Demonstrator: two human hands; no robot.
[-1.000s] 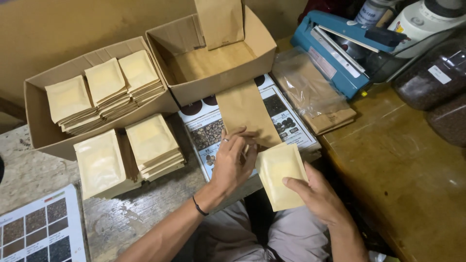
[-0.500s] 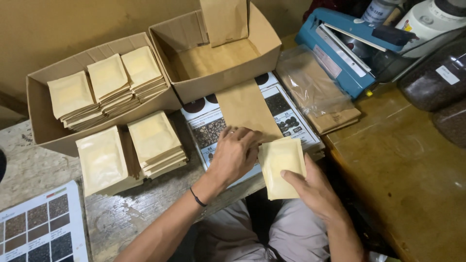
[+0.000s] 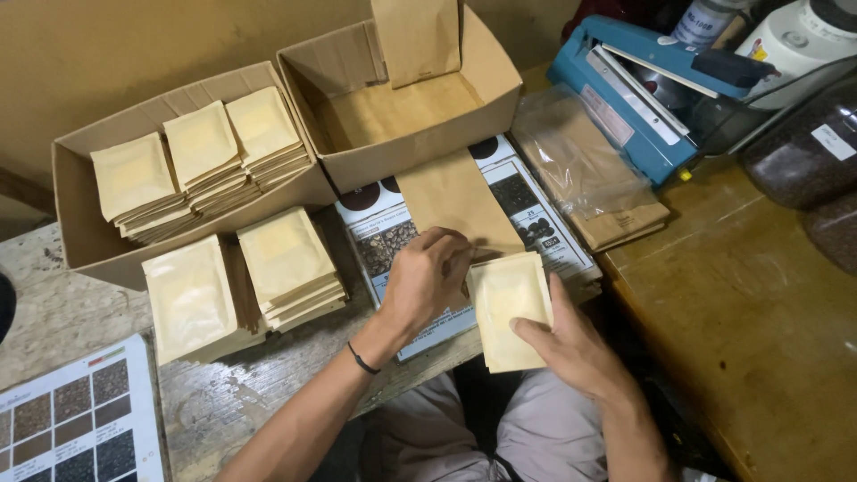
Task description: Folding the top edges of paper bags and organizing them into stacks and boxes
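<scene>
Pinching grip first: the right hand (image 3: pixel 571 344) holds a pale yellow pouch (image 3: pixel 511 308) by its lower right part, thumb pressed flat on the face and fingers hidden behind it. That pouch hangs at the near edge of the desk (image 3: pixel 223 406), just right of the brown paper bag (image 3: pixel 457 207). The left hand (image 3: pixel 428 281) rests curled on the lower end of the brown paper bag, fingertips drawn together at its edge and touching the top left corner of the pouch; whether they pinch the paper cannot be told. The brown paper bag lies on printed sheets (image 3: pixel 384 241). Behind it stands an open cardboard box (image 3: pixel 486 98), nearly empty. Left of it lie two loose stacks of pouches (image 3: pixel 286 259), and further left another box (image 3: pixel 76 232) holds three stacks. Right of it sits a blue heat sealer (image 3: pixel 625 107).
</scene>
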